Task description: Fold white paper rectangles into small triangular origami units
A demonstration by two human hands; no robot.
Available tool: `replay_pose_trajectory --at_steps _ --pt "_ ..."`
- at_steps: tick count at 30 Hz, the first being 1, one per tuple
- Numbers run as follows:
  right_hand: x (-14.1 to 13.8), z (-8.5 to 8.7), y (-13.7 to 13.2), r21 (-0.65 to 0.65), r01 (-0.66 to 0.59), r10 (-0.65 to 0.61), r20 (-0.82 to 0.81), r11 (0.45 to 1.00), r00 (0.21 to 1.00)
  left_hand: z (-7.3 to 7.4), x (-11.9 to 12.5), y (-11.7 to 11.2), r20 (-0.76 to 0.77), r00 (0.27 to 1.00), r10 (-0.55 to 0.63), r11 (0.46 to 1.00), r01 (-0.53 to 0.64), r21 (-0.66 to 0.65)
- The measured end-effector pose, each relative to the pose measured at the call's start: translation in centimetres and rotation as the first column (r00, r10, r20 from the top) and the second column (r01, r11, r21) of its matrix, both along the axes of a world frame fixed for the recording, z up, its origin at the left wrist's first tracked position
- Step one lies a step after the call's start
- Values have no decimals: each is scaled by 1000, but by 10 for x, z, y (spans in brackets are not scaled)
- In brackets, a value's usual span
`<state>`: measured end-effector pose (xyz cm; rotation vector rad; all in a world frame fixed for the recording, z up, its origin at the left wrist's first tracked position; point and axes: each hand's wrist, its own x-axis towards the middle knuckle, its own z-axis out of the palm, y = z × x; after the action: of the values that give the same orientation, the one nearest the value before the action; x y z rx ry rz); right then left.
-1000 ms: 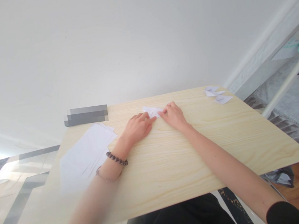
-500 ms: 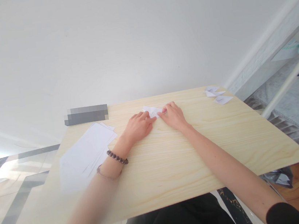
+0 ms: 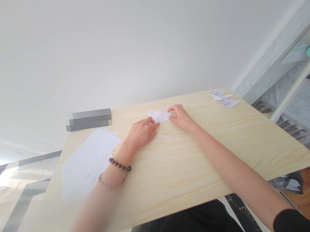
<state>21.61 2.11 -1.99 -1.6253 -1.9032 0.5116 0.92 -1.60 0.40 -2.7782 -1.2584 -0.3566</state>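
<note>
A small piece of folded white paper lies on the table toward its far side, between my two hands. My left hand holds the paper's left part down, its fingers curled and the thumb along the near edge. At the right end, my right hand pinches the narrow corner between thumb and fingers. Part of the paper is hidden under the left fingertips.
Loose white sheets are spread on the left of the wooden table. Several folded paper pieces lie at the far right corner. A blurred-out dark object is at the far left, by the wall.
My right hand has shifted slightly right along the paper to its end, so more of the paper shows. My left hand stays nearly in place.
</note>
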Motion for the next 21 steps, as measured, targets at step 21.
replay_pose_trajectory --at_steps 21 --pt "-11 1 -11 60 -7 -3 162 998 987 -3 -5 0 104 992 -75 997 78 -21"
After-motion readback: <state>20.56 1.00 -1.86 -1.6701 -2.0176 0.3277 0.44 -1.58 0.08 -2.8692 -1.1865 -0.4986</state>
